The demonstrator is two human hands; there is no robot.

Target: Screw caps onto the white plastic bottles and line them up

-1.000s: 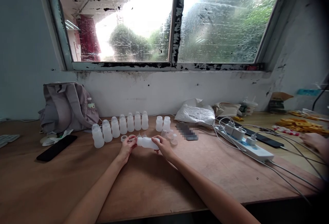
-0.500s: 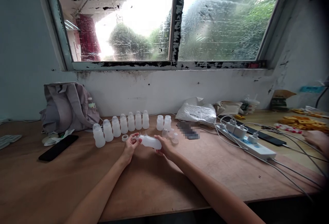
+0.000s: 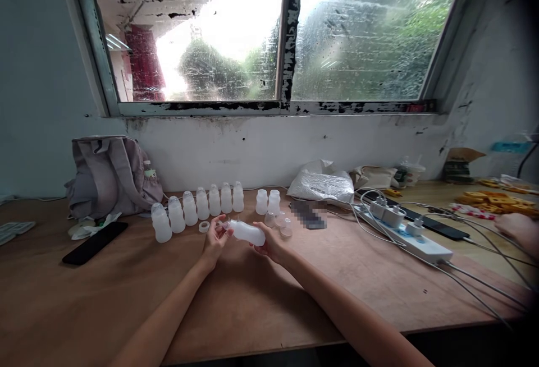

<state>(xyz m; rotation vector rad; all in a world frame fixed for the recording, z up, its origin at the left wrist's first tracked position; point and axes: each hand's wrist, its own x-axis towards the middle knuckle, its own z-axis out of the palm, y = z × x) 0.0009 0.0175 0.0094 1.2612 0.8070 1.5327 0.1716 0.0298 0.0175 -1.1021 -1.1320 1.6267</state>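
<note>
A frosted white baby bottle (image 3: pixel 248 233) lies on its side between my two hands, a little above the table. The fingers of my left hand (image 3: pixel 215 238) are closed round its top end, where a clear teat partly shows. Around the base end, my right hand (image 3: pixel 269 241) grips the bottle from the right. Just beyond the left hand, a white collar ring (image 3: pixel 204 226) lies flat. Past the right hand stand two uncapped bottles (image 3: pixel 261 202), with several clear caps and teats (image 3: pixel 286 228) close by. A row of capped bottles (image 3: pixel 190 208) stands at the back left.
At the far left are a grey backpack (image 3: pixel 112 176) and a black phone (image 3: pixel 96 242). A silver bag (image 3: pixel 323 183) lies near the wall. To the right, a power strip (image 3: pixel 415 238) trails several cables. Another person's hand (image 3: pixel 516 229) shows at the right edge.
The bottle has turned slightly in my hands, and the left hand's fingers have shifted round its top end. The standing bottles have not moved.
</note>
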